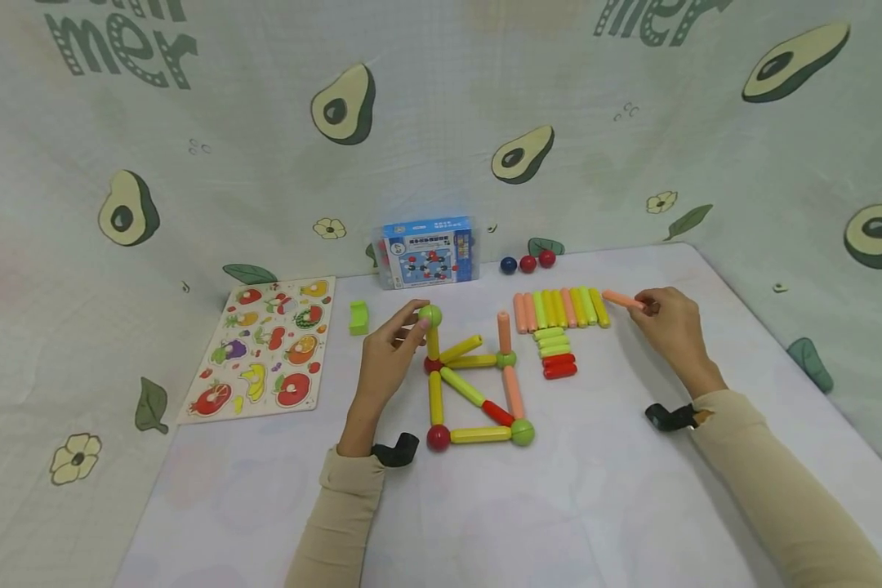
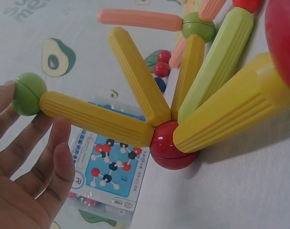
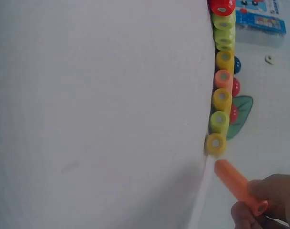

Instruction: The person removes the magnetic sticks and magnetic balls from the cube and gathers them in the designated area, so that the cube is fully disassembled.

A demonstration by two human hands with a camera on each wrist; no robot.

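My left hand (image 1: 384, 359) holds a green ball (image 1: 431, 314) at its fingertips. The ball caps an upright yellow stick (image 2: 97, 118), whose lower end joins a red ball (image 2: 171, 148). More yellow, green and red sticks meet balls there, forming a square frame with a diagonal. A second yellow stick (image 2: 137, 74) slants up from the same red ball. On the frame's far right corner, a peach stick (image 1: 504, 333) stands upright on a green ball (image 1: 506, 358). My right hand (image 1: 670, 327) pinches a peach stick (image 3: 238, 186) by one end, close beside the row of sticks.
A row of coloured sticks (image 1: 559, 309) lies right of the frame, with shorter green and red sticks (image 1: 557, 353) below. Several loose balls (image 1: 527, 264) and a blue toy box (image 1: 429, 253) are behind. Further left are a green block (image 1: 358, 318) and a fruit puzzle board (image 1: 265, 351).
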